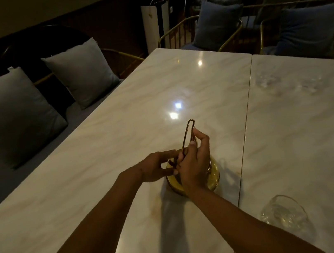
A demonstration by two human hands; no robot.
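A round gold stand [213, 179] sits on the pale marble table [129, 114]. A thin gold wire loop [188, 132] rises upright from it. My right hand [195, 163] is over the base, its thumb and fingers pinching the loop near its lower part. My left hand [158, 166] reaches in from the left, fingertips at the foot of the loop beside the right hand. Whether the left fingers hold anything is hidden by the right hand. Most of the stand's top is covered by both hands.
A second marble table [313, 126] abuts on the right, carrying clear wine glasses [283, 215] near the front and others farther right. A bench with grey cushions [15, 118] runs along the left. Gold-framed chairs [229, 41] with blue cushions stand behind.
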